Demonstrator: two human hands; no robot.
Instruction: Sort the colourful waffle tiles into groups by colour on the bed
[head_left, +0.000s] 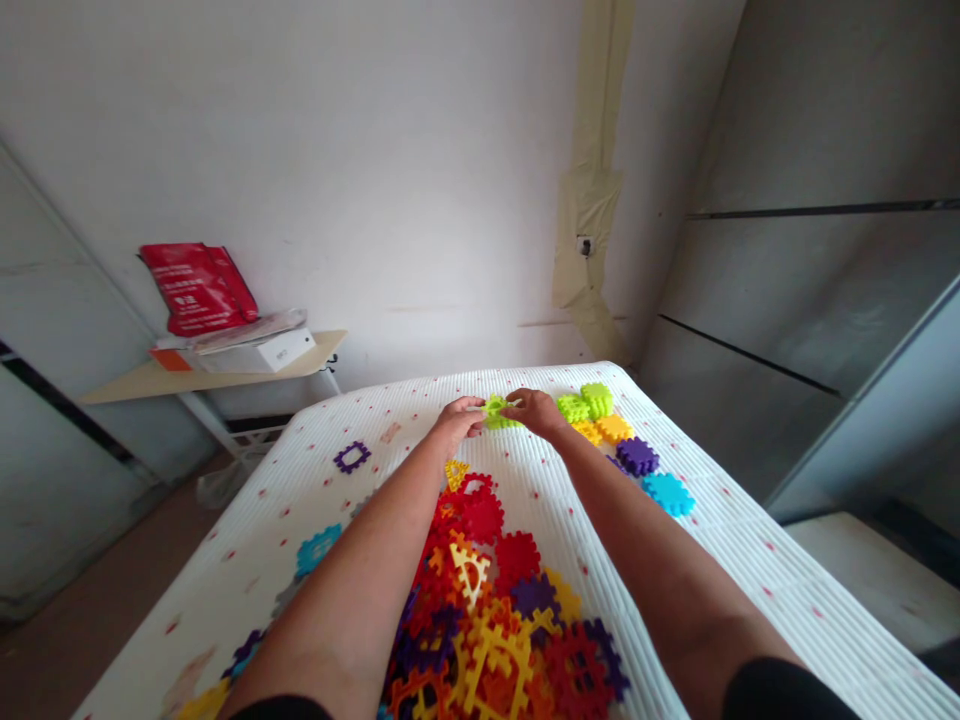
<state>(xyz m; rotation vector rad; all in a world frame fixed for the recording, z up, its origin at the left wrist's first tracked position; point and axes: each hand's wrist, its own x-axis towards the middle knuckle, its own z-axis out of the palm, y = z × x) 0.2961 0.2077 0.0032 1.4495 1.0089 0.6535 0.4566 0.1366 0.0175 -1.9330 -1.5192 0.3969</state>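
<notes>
Pinching a green piece between both hands, left and right, near the bed's far edge; open sheet left.

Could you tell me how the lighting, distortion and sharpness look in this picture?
Head view: soft, even light, no glare; wide-angle distortion tilts the walls and stretches the forearms; the lime piece between left hand and right hand looks slightly soft.

White print on red bag too blurred to read; small mark on white box illegible
</notes>
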